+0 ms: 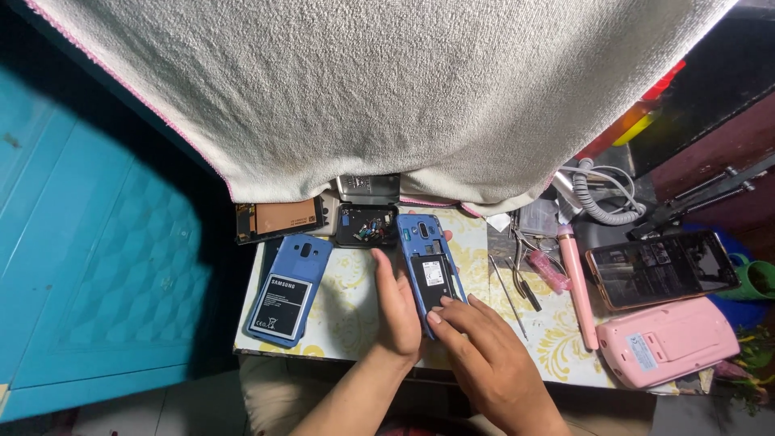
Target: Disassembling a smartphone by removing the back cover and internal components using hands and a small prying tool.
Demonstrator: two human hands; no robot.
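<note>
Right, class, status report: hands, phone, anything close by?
Left hand steadies blue phone. Right hand, fingertips on its open back. Battery left, tweezers right.

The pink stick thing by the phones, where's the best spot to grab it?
Probably the middle of the pink stick, pinched across its thin width, coming down from above. It lies flat on the table and runs toward the person, with small tools on its left and a pink case near its lower end.
</note>
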